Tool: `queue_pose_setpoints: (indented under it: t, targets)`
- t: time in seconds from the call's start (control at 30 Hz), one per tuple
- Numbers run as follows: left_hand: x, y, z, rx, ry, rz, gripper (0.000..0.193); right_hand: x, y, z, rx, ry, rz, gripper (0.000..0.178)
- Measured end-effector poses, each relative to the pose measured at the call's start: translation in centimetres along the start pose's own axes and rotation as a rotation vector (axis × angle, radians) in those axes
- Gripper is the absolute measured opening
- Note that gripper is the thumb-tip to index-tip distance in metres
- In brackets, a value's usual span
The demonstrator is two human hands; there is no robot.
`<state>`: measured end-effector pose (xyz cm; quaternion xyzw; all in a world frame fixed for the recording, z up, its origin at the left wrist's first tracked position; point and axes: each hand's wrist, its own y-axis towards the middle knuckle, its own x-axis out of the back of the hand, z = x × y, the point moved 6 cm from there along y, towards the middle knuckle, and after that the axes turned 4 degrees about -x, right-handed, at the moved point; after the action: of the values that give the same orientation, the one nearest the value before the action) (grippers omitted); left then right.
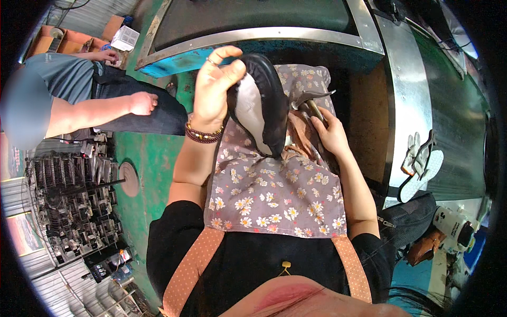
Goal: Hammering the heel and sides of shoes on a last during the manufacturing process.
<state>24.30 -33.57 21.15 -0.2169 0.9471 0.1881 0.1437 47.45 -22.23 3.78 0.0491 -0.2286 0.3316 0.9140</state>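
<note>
My left hand (214, 87) is raised, its fingers closed on the edge of a black shoe upper (273, 98) stretched over a shoe last. The pale underside of the last (249, 110) shows, with black material folded around its rim. My right hand (331, 132) is wrapped round the handle of a hammer (311, 98) with a curved metal head, just right of the shoe. Both are over my lap, which a grey apron (274, 203) with a daisy print covers. Beneath the hammer lies a brown cloth or leather piece (300, 132), partly hidden.
Ahead stands a metal-edged conveyor (264, 35). A steel ledge (409, 95) runs along my right, bearing a white glove (411, 153) and a white-and-black sole (429, 174). Another person (68, 95) sits at left, near a rack (79, 195). A black bag (409, 216) is close by my right elbow.
</note>
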Motion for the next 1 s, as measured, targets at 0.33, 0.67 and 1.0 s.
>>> queue_pose_setpoints:
  t: [0.33,0.67,1.0]
  targets:
    - [-3.8,-1.1,2.3,0.190,-0.345,0.228,0.029,-3.9,0.9,0.5,-0.410,0.867,0.398,0.021]
    - [-0.3,0.8,12.6,0.443,-0.221,0.105,0.052,-10.7,-2.1,-2.5,-0.554,1.727,0.941,0.046]
    - [-1.5,0.1,10.9,0.470,-0.192,0.229,0.080,-5.3,-3.7,-0.1,-0.298,0.873,0.368,0.037]
